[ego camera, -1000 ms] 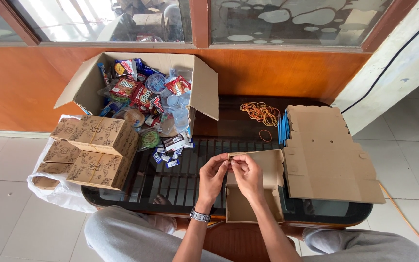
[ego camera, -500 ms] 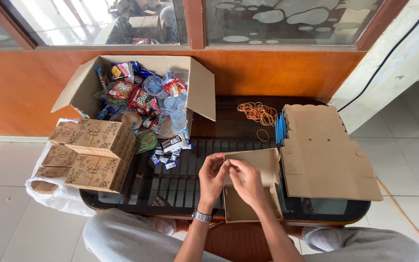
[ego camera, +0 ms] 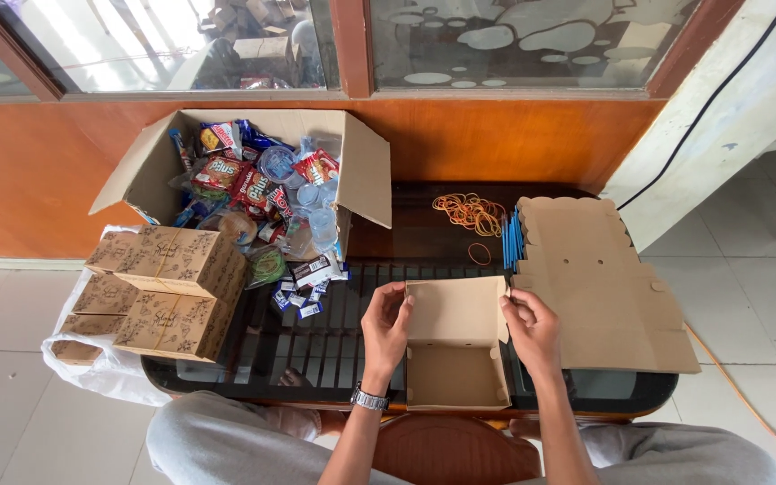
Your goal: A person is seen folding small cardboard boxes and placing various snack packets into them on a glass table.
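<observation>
My hands have spread apart: left hand [ego camera: 386, 325] and right hand [ego camera: 532, 325] pinch the brown cardboard box's [ego camera: 456, 346] side walls (holding them upright).

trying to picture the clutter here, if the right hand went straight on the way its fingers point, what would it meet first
The right hand points up and left across the half-folded cardboard box it holds. Past that box, the orange rubber bands look like the first thing in line, though depth is hard to judge.

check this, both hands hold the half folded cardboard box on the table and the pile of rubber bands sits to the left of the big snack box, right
Not quite. In the head view both hands, left hand and right hand, do hold the half folded cardboard box, but the rubber bands lie to the right of the snack box, not its left.
</observation>
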